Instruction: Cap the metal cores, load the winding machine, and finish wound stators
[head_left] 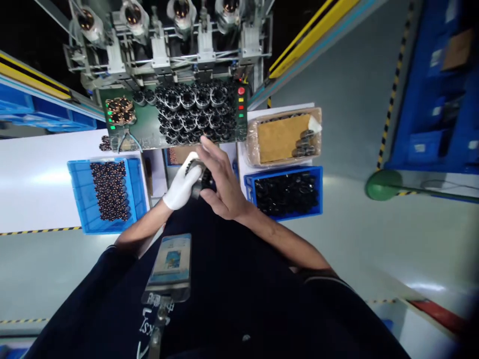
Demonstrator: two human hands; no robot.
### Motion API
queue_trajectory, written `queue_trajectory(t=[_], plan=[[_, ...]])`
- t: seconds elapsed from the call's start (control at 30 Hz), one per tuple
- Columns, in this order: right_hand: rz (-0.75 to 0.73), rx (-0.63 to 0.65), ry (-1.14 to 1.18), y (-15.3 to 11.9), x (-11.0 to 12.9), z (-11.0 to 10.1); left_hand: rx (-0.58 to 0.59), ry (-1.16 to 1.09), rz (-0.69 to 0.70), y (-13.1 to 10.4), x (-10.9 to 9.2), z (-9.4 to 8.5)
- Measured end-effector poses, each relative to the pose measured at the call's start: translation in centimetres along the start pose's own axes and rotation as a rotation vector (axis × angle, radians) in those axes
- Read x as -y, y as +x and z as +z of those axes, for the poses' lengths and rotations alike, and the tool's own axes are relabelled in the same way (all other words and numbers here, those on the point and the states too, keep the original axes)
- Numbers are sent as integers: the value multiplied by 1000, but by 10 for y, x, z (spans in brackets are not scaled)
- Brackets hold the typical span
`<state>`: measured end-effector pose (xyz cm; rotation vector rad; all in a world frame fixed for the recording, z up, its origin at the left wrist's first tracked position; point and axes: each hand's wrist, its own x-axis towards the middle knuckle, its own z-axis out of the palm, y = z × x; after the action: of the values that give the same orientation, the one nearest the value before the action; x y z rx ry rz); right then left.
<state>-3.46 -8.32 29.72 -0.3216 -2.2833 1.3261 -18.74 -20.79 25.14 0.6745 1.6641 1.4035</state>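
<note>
My left hand (180, 187), in a white glove, is closed around a dark ring-shaped motor stator core (197, 187) held in front of my body. My bare right hand (224, 187) is at the core's right side, its fingers stretched out and the thumb apart below. Whether its palm touches the core cannot be made out. Just beyond my hands, rows of similar black and silver stator cores (202, 97) stand on the green machine table (145, 128). Copper-wound stators (120, 110) sit at that table's left end, near a pair of pliers (128, 140).
A winding machine (160, 55) spans the far side, with lit buttons (241, 99) at right. On the left is a blue crate (83, 197) of wound stators. To the right are a plastic-lined box (252, 144) with cardboard and a blue bin (320, 192) of black parts.
</note>
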Motion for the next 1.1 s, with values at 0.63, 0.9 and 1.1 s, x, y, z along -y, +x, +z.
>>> queue_trajectory(t=[0.63, 0.9, 1.1], plan=[[506, 511, -78, -24, -9, 9, -36, 564, -89, 134, 69, -176], [608, 487, -144, -27, -25, 4, -334, 664, -385, 105, 106, -131], [614, 541, -290, -26, -35, 2, -434, 622, -316, 143, 124, -144]])
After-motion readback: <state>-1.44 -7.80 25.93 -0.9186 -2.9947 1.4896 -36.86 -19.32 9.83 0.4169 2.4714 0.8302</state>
